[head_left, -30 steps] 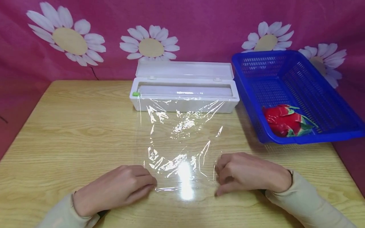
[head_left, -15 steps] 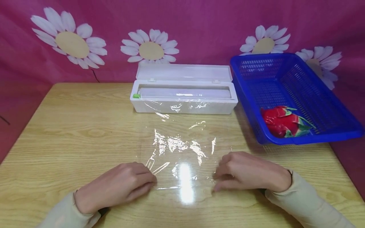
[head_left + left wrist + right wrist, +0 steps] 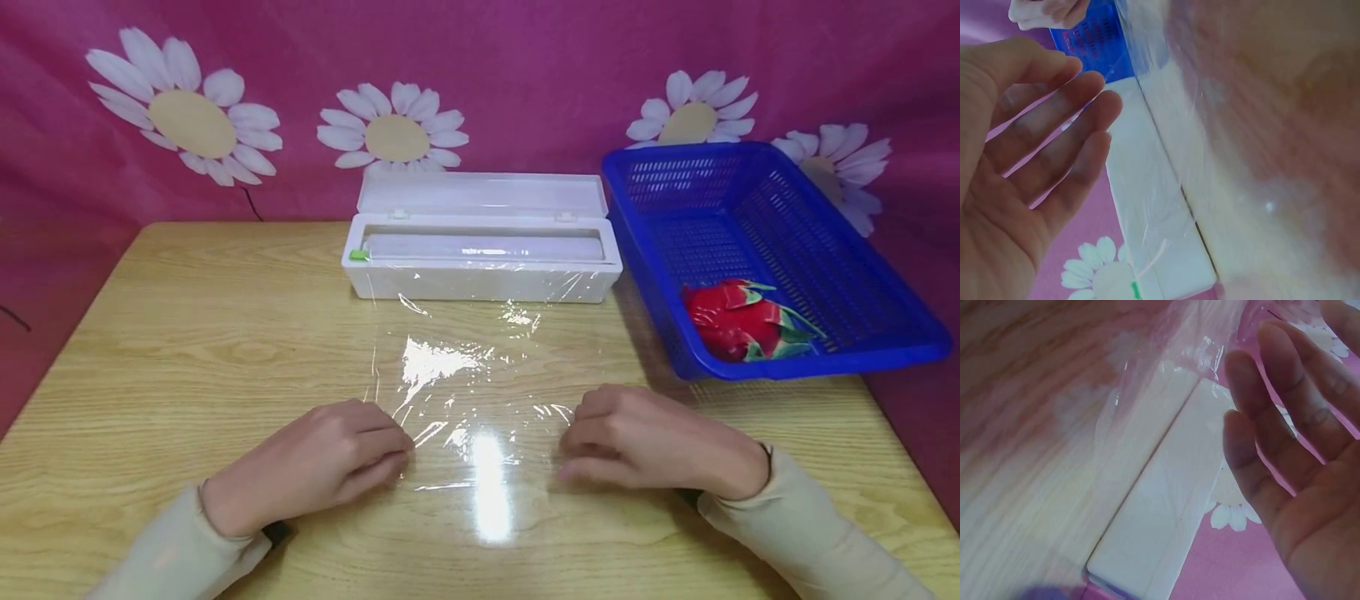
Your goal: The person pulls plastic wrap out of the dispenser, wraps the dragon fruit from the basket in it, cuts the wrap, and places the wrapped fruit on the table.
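Observation:
A sheet of clear plastic wrap (image 3: 442, 360) runs from a roll (image 3: 420, 247) in a white dispenser box (image 3: 480, 285) toward me, above the wooden table. The box's lid stands raised at the back, and a green slider (image 3: 359, 256) sits at its left end. My left hand (image 3: 315, 458) pinches the sheet's near left corner. At the near right corner my right hand (image 3: 637, 437) pinches it too, thumb and fingers brought together. Both wrist views show the other fingers loosely bent, with the wrap stretching away to the box.
Right of the box stands a blue plastic basket (image 3: 810, 369) with a red dragon fruit (image 3: 731, 321) inside. A pink flowered cloth (image 3: 540, 83) hangs behind the wooden table (image 3: 217, 333). A bright light reflection lies between the hands.
Both hands have shifted slightly forward toward the box, still holding the wrap's near corners. The glints and creases on the sheet have changed. The head view has tilted up a little.

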`<state>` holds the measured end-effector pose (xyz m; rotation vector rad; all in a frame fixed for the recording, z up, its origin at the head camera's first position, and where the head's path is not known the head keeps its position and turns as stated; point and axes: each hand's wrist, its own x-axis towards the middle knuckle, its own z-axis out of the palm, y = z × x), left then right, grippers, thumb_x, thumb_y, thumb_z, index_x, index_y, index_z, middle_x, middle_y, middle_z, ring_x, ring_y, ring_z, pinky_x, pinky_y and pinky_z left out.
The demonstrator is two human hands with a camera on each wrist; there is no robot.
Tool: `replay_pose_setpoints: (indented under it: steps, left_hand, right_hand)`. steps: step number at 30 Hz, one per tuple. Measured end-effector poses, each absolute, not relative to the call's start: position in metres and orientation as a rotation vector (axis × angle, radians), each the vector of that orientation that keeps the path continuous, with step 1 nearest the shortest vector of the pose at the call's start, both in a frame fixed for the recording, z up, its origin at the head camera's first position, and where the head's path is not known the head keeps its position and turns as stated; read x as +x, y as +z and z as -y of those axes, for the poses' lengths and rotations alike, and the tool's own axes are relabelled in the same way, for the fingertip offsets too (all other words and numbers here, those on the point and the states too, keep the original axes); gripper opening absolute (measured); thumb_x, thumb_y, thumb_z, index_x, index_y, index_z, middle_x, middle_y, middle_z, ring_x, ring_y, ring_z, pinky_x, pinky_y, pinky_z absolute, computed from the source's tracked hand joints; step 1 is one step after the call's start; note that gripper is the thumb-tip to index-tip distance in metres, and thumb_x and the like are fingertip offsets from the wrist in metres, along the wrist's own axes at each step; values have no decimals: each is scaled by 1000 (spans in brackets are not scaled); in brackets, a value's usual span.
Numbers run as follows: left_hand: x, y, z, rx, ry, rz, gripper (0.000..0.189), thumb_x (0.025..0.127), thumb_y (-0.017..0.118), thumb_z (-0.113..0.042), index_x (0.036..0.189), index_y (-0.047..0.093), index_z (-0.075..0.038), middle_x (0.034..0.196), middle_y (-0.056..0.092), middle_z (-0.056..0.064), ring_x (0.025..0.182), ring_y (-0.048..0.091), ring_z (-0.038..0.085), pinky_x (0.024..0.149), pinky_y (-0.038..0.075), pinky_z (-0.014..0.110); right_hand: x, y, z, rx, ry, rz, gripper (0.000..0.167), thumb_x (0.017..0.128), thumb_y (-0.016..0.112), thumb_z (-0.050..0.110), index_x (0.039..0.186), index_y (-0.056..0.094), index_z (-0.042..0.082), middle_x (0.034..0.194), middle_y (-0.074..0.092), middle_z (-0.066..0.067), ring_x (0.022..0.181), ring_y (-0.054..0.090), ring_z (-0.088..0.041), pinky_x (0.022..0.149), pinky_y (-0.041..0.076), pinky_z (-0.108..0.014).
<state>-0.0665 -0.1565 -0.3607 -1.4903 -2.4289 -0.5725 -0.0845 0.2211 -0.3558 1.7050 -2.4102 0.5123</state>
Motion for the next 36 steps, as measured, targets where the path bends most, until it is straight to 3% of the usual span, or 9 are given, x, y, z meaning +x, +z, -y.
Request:
replay_pose_setpoints:
  steps: [7, 14, 17, 27, 36]
  left_hand:
    - [-85, -361, 158, -1405, -556, 2454, 16, 84, 82, -11, 100, 77, -11, 97, 74, -3, 94, 70, 12, 88, 63, 32]
    - [-97, -363, 155, -1378, -494, 2481, 24, 85, 82, -17, 107, 76, -9, 108, 76, 5, 112, 69, 25, 105, 57, 42]
    - [-101, -363, 154, -1363, -462, 2519, 32, 87, 81, -24, 115, 74, -9, 115, 75, 6, 119, 67, 27, 109, 54, 43]
    - [-109, -366, 153, -1353, -506, 2679, 38, 93, 77, -36, 122, 71, -12, 124, 70, 3, 121, 64, 21, 107, 56, 38]
    - [-110, -369, 153, -1337, -499, 2769, 39, 92, 77, -39, 121, 73, -13, 125, 70, 2, 121, 62, 19, 107, 56, 38]
  right_hand:
    - [-89, -347, -224, 1590, 519, 2366, 18, 91, 77, 41, 85, 76, 24, 78, 70, 16, 74, 61, 1, 70, 51, -16]
    - [-94, -330, -230, 1466, 561, 2276, 39, 103, 58, 47, 84, 78, 19, 75, 69, 11, 71, 58, -4, 66, 49, -19]
    - [-96, -323, -234, 1409, 596, 2278, 44, 104, 56, 50, 84, 79, 18, 76, 70, 10, 71, 58, -5, 67, 48, -19]
    - [-106, -302, -246, 1283, 610, 2300, 49, 105, 54, 48, 85, 79, 11, 73, 69, 6, 69, 54, -7, 67, 43, -20]
    - [-116, -283, -258, 1007, 485, 2319, 60, 102, 49, 61, 81, 80, 13, 68, 68, 5, 63, 55, -12, 61, 42, -26]
